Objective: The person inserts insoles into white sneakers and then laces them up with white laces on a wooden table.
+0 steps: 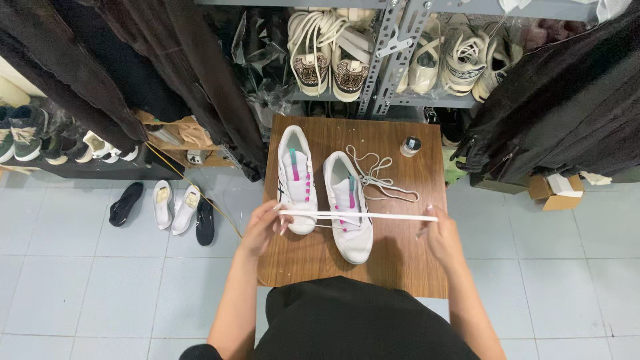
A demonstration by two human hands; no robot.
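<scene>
Shoelace geometry governs this moment: a flat white shoelace (360,216) is stretched taut and nearly level from side to side, its long axis running straight across the person's body, at right angles to the two shoes beneath it. The left hand (262,228) pinches one end between thumb and fingertips, just at the toe of the left white sneaker with pink and teal lining (297,179). The right hand (441,237) grips the other end, fingers curled closed around it, out past the right white sneaker with pink lining (349,207) and over bare wood.

Both sneakers lie toe toward the person, heels toward the shelves, on a small brown wooden table (407,267). The lace passes over the toe half of the right sneaker, seemingly close above or touching its eyelet area; whether it is threaded through an eyelet cannot be told. That shoe sits between the two hands, nearer the left one.

A second loose white lace (379,175) lies coiled on the wood just beside the right sneaker's heel end, and a small dark-capped jar (411,145) stands near the table's far right corner. Grey metal shelving holding pale sneakers (393,47) rises behind, dark hanging garments (567,100) flank both sides, and several shoes (163,205) lie on the tiled floor to the left.
</scene>
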